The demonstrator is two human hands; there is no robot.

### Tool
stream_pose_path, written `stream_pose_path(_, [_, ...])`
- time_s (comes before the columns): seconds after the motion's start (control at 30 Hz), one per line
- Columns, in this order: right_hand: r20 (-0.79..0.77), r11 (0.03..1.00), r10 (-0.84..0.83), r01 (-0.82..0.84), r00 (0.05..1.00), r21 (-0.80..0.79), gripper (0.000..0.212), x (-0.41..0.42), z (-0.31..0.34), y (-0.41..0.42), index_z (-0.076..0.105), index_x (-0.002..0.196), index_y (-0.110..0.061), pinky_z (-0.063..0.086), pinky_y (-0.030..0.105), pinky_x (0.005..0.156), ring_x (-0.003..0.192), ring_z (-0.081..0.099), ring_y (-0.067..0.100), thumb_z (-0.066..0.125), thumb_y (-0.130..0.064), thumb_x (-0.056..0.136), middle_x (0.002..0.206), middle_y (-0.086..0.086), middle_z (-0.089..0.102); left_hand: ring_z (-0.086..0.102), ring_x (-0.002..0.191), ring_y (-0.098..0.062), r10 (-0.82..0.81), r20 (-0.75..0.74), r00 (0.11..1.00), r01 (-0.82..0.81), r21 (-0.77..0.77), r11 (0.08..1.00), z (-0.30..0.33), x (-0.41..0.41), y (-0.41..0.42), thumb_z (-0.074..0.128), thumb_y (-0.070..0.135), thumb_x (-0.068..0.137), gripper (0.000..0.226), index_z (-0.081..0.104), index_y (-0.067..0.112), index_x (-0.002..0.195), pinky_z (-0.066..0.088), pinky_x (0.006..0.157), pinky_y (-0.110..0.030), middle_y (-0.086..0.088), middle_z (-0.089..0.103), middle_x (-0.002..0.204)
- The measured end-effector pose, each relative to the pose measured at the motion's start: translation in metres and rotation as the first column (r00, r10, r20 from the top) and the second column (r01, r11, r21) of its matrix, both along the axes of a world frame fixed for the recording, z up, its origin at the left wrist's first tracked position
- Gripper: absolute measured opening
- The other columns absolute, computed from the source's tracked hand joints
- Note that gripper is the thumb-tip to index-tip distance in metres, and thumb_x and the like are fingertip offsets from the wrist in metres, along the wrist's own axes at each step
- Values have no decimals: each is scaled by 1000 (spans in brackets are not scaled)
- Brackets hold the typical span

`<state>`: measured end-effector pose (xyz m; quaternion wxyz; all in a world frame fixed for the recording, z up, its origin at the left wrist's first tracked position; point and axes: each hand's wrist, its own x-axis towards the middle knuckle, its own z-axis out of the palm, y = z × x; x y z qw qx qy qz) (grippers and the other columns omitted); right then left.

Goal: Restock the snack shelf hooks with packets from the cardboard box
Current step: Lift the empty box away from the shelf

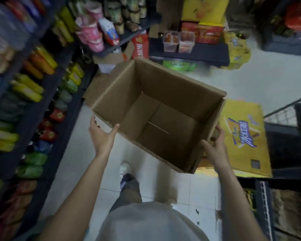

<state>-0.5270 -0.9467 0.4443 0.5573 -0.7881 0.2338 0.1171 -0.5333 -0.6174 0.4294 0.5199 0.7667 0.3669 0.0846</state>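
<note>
While the aisle around it blurs with colour, the cardboard box point(156, 108) sits right in the middle of the view, held up above the pale tiled floor point(163, 185) and tilted so its open top faces the camera. Inside, only bare brown board shows, with the seam of the bottom flaps running across it. The left hand point(102, 136) is at the near left edge, fingers straight and spread, thumb laid against the rim, palm turned toward the box wall; whether the fingertips actually touch the cardboard I cannot tell. The right hand point(215, 148) is on the near right corner, thumb over the rim and fingers curled round the outer wall, gripping it. Along the left runs the snack shelf point(42, 108), dark racking packed with yellow, green, orange and red packets point(28, 89), all smeared by motion; hooks cannot be made out. Just to the right of the box, partly tucked under its corner in this view, lies a yellow carton point(245, 136) with purple lettering. Further back a low dark shelf point(198, 51) carries clear tubs point(179, 41) and red packs. Below the box, a trouser leg and a white shoe point(125, 168) stand on the tiles.
</note>
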Motion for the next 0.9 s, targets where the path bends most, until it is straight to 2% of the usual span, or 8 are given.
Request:
stream_pose_path(0.1, [-27, 977, 165, -167, 986, -130, 69, 41, -11, 59, 21, 147, -35, 50, 27, 42, 96, 62, 32, 55, -7, 93, 133, 12, 53, 31, 133, -33, 1, -55, 999, 22, 426, 905, -3, 5, 84, 76, 24, 78, 82, 31, 12, 145, 30, 106, -40, -18, 33, 146])
stream_pose_path(0.17, [-51, 952, 253, -258, 966, -162, 66, 67, -15, 99, 22, 147, -36, 53, 30, 51, 100, 60, 32, 52, -7, 96, 135, 13, 52, 34, 131, -37, -44, -178, 983, 136, 548, 825, -8, 16, 145, 76, 27, 78, 80, 34, 11, 144, 30, 105, -44, -21, 36, 145])
stream_pose_path(0.33, [-108, 901, 384, -398, 917, -171, 63, 119, -19, 192, 26, 144, -44, 58, 46, 67, 102, 55, 27, 48, -8, 97, 139, 11, 50, 50, 119, -37, -144, -585, 798, 349, 255, 902, -28, 37, 273, 64, 36, 88, 67, 33, 18, 145, 45, 92, -41, -16, 51, 136])
stream_pose_path(0.4, [-108, 866, 430, -443, 896, -232, 60, 144, -18, 221, 29, 140, -47, 57, 50, 73, 106, 58, 31, 48, -11, 97, 136, 10, 53, 55, 112, -37, -176, -596, 783, 369, 218, 904, -31, 42, 302, 57, 24, 93, 55, 35, 21, 144, 46, 86, -39, -17, 57, 128])
stream_pose_path(0.53, [-162, 654, 539, -532, 827, -537, 44, 206, -26, 279, 36, 139, -30, 50, 44, 83, 106, 61, 36, 49, -24, 97, 129, 7, 61, 56, 111, -39, -173, -580, 796, 369, 239, 898, -46, 60, 334, 51, 11, 95, 51, 36, 17, 143, 45, 92, -42, -21, 57, 127])
stream_pose_path(0.73, [-360, 505, 599, -686, 715, -524, 51, 284, -79, 344, 42, 139, -16, 45, 42, 88, 112, 56, 39, 59, -25, 92, 128, 17, 55, 46, 125, -38, -43, -600, 799, 186, 179, 966, -76, 107, 372, 53, 12, 95, 54, 34, 10, 145, 38, 99, -39, -19, 48, 140])
stream_pose_path(0.83, [-322, 593, 607, -684, 726, -425, 56, 312, -115, 386, 34, 144, -7, 43, 43, 89, 118, 51, 41, 55, -22, 94, 134, 24, 49, 51, 118, -39, -41, -636, 770, 178, 154, 972, -86, 151, 390, 52, 10, 93, 51, 37, 10, 142, 42, 90, -38, -20, 53, 133])
stream_pose_path(0.9, [-355, 741, 533, -626, 768, -241, 61, 335, -134, 427, 23, 150, -12, 45, 47, 87, 120, 49, 41, 52, -26, 97, 135, 15, 48, 55, 112, -38, -27, -665, 747, 160, 139, 977, -97, 187, 405, 54, 12, 92, 48, 40, 9, 137, 43, 85, -38, -20, 58, 125])
